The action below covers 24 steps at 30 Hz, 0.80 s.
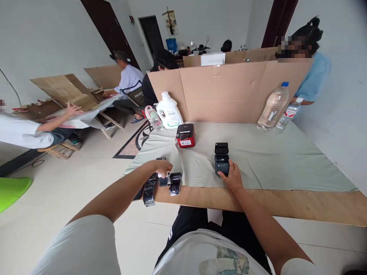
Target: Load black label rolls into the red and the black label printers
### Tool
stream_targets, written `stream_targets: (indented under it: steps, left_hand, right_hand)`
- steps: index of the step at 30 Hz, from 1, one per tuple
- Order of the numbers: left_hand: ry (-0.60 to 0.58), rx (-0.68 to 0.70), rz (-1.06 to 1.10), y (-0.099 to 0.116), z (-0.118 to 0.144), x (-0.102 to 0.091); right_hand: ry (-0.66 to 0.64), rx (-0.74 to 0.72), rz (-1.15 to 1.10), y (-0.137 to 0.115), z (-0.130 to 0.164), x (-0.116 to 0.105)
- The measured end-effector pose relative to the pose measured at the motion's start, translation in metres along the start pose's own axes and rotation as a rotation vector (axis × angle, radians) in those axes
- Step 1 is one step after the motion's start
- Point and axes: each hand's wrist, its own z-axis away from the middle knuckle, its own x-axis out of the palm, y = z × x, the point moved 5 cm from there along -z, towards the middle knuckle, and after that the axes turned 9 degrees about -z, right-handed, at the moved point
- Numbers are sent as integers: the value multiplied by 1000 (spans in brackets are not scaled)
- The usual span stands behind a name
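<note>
Here, low in the centre of the frame, the right hand (231, 176) rested against the near end of a small black plastic label printer (221, 159), fingers loosely curled on its casing, not clamped round it. The printer's lid stood flipped up at its far end. It sat on the grey-green cloth (275, 160) covering the counter (286, 204), a little back from the bare wooden edge.

The left hand (162, 167), just left of centre, was closed on a small white roll-like piece (164, 175), too small to identify. Directly below it lay crumpled strips of glossy black wrapping (160, 185), one draped over the counter edge.

Judgement on handling: the printer looked rigid, compact, probably light for its bulk, with smooth sides that could slip on the cloth. Best taken across the body by both long sides, below the hinge; the raised lid looked the weak part and no place for a grip. The black wrapping seemed limp and slick, apt to slide off the edge.

Further up, a second printer, red and black and box-shaped (185, 135), stood near the centre. A white plastic detergent jug (169, 110) and a small pink-capped bottle (153, 117) stood upper left of it, against a brown cardboard partition (229, 95). Two clear water bottles (273, 107) stood at the upper right. Other people worked behind the partition and at a table on the left.
</note>
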Motion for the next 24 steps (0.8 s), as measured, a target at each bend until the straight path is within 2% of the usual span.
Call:
stream_targets:
  steps: [3, 6, 8, 11, 13, 17, 24]
  left_hand:
    - [-80, 149, 225, 28, -2, -36]
    - [9, 406, 545, 82, -16, -77]
    - [12, 508, 683, 122, -32, -93]
    - [20, 578, 623, 176, -59, -103]
    - [98, 564, 478, 199, -75, -106]
    - [276, 458, 258, 217, -100, -111]
    - [429, 269, 59, 218, -127, -100]
  right_hand:
    - [2, -2, -6, 0, 0, 1]
    - [8, -6, -3, 0, 0, 0]
    - [22, -21, -4, -2, 0, -2]
    - [81, -73, -21, -7, 0, -9]
    - [138, -118, -36, -10, 1, -15]
    - [159, -210, -59, -14, 1, -21]
    - [121, -235, -39, -18, -1, -22]
